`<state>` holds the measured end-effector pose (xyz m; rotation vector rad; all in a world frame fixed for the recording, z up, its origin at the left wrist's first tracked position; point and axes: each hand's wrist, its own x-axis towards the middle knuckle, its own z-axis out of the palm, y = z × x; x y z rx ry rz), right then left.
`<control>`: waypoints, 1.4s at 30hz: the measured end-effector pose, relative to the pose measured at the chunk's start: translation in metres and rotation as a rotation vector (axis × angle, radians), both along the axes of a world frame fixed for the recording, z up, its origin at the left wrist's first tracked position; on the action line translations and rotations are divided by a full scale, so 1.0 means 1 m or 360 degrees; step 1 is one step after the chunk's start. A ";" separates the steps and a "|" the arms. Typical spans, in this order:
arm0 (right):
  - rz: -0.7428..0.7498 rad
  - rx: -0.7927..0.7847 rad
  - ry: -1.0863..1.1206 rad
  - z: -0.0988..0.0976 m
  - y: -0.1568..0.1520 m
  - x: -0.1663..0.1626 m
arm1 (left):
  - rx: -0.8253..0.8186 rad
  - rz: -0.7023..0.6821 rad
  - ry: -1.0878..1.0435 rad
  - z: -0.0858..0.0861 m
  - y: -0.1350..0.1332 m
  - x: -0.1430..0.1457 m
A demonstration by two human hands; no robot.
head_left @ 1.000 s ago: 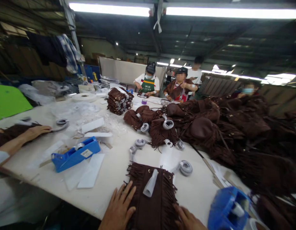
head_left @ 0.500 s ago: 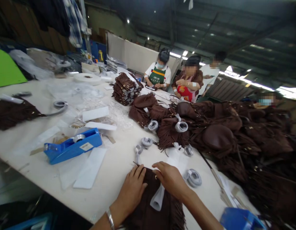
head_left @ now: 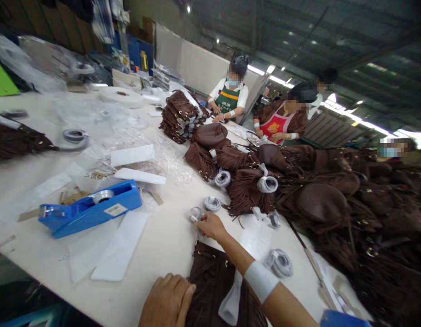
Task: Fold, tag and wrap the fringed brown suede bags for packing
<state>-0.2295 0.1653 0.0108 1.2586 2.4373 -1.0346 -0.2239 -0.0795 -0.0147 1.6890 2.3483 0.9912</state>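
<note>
A brown fringed suede bag (head_left: 213, 284) lies flat at the table's near edge with a white paper strip (head_left: 232, 299) on it. My left hand (head_left: 167, 302) rests on the bag's left side, fingers curled loosely against the suede. My right hand (head_left: 210, 225) reaches forward past the bag's top, its fingers closing on a small grey strap roll (head_left: 196, 213). Another grey roll (head_left: 212, 203) lies just beyond it, and a third (head_left: 279, 262) sits to the right of my forearm.
A blue tape dispenser (head_left: 89, 209) and white paper sheets (head_left: 120, 247) lie left. A big heap of brown fringed bags (head_left: 326, 200) fills the right side, a neat stack (head_left: 179, 118) stands further back. Several people work at the far end. Another blue dispenser (head_left: 343, 319) is at the bottom right.
My right hand left the bag's top and stretched forward to the grey roll. My left hand slid back toward the near edge. The view tilted and shifted left.
</note>
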 end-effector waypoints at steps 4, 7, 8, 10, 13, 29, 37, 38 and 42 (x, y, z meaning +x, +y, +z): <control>-0.0138 -0.0156 0.0200 -0.006 0.000 0.000 | -0.0107 0.0434 -0.0630 0.019 0.035 -0.027; -0.0166 -0.0205 0.0365 -0.006 -0.004 0.001 | -0.0176 0.0546 -0.0927 0.014 0.073 -0.040; -0.0174 -0.0206 0.0410 -0.006 -0.005 0.002 | -0.0202 0.0540 -0.0968 0.010 0.083 -0.041; -0.0191 -0.0193 0.0477 -0.007 -0.006 0.003 | -0.0242 0.0504 -0.1032 0.001 0.095 -0.039; -0.0224 -0.0162 0.0496 -0.012 -0.006 0.003 | -0.0270 0.0472 -0.1081 -0.007 0.096 -0.029; -0.0095 0.0160 0.0143 0.001 -0.013 0.009 | -0.0383 0.0418 -0.0834 -0.007 0.004 0.030; 0.0437 0.0672 0.0024 0.065 -0.062 0.095 | -0.0492 0.0429 -0.0964 0.001 -0.007 -0.006; 0.0497 0.0782 -0.0034 0.067 -0.070 0.100 | -0.0492 0.0423 -0.0910 0.002 -0.005 -0.009; 0.0690 0.1095 -0.0285 0.062 -0.105 0.097 | -0.0466 0.0419 -0.0772 0.005 0.001 -0.020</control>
